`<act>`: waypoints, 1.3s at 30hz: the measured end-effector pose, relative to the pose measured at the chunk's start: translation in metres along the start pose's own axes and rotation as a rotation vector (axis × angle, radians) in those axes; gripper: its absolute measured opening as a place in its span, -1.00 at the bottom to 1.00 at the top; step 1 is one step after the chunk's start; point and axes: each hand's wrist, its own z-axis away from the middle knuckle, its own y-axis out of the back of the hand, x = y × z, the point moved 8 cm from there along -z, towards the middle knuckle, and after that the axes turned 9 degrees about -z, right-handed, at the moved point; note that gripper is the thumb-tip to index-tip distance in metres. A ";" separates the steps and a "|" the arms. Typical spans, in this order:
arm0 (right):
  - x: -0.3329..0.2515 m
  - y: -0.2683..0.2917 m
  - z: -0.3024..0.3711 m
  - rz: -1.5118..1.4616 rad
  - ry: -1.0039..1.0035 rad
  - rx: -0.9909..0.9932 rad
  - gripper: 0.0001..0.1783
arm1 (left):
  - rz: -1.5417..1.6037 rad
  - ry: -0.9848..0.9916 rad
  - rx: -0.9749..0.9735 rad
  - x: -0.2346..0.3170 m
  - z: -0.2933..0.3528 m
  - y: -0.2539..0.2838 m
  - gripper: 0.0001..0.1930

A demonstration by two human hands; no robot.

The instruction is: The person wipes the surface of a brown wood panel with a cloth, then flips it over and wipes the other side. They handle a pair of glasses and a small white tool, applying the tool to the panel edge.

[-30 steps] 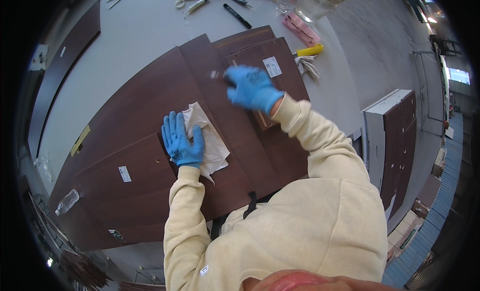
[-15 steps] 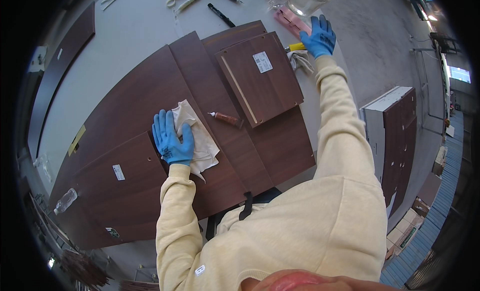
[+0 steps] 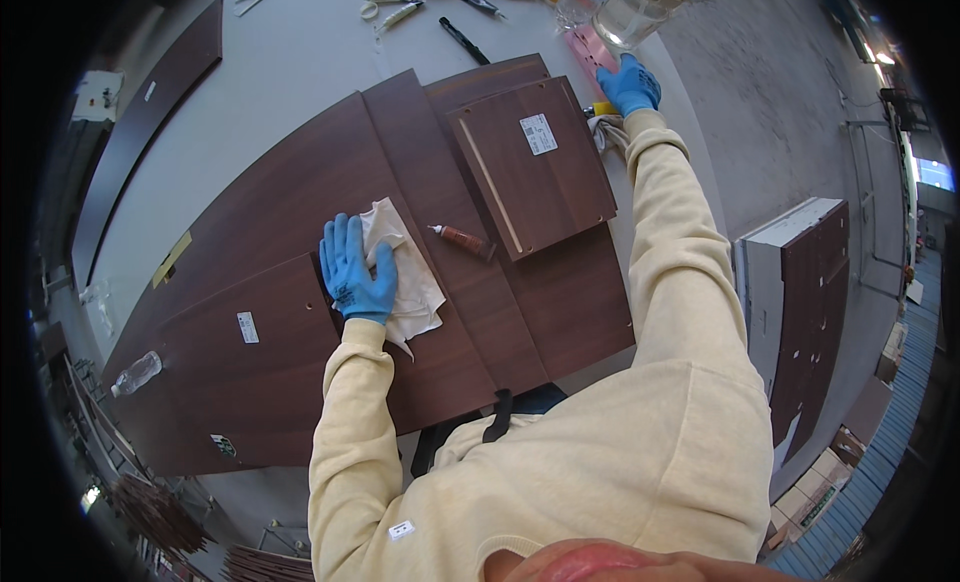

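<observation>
Scene: A person in a cream sweatshirt and blue gloves leans over dark brown wooden panels (image 3: 300,232) laid on a grey workbench (image 3: 300,52).
Left hand: The left hand (image 3: 357,269) lies flat, fingers spread, pressing a white rag (image 3: 410,272) onto the big panel; nothing is pinched.
Rag: Crumpled and soft, it sits at the panel's centre, half under the palm, its free edge trailing toward 5 o'clock. It looks light and limp, best gathered in a fistful, and likely to slide on the smooth veneer.
Right hand: The right hand (image 3: 630,84) reaches to 1 o'clock at the bench's far edge, fingers curled down over a pink strip (image 3: 590,50), beside a yellow object (image 3: 602,109); whether it grips anything cannot be told.
Tube: A small brown tube (image 3: 462,241) lies loose at 3 o'clock of the rag, near it but apart; small and rigid-looking, easily pinched at mid-body.
Small panel: A smaller board (image 3: 530,172) with a white label rests on top, stiff and flat, probably best lifted by its edges.
Beyond: Stacked panels (image 3: 800,302) stand at 3 o'clock.
</observation>
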 end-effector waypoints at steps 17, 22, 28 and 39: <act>-0.166 0.045 0.265 -1.265 0.162 -0.387 -0.67 | 2.073 0.686 -0.292 0.131 -0.073 -0.007 -0.39; -0.135 0.020 0.256 -1.517 -0.102 -0.260 -0.78 | 2.090 0.715 -0.292 0.138 -0.068 -0.005 -0.50; -0.149 0.063 0.260 -1.238 0.588 0.045 -0.75 | 2.024 0.798 -0.238 0.126 -0.065 -0.011 -0.49; -0.156 0.033 0.277 -1.038 0.609 -0.281 -0.80 | 1.470 0.457 -0.284 0.142 -0.087 -0.003 -0.40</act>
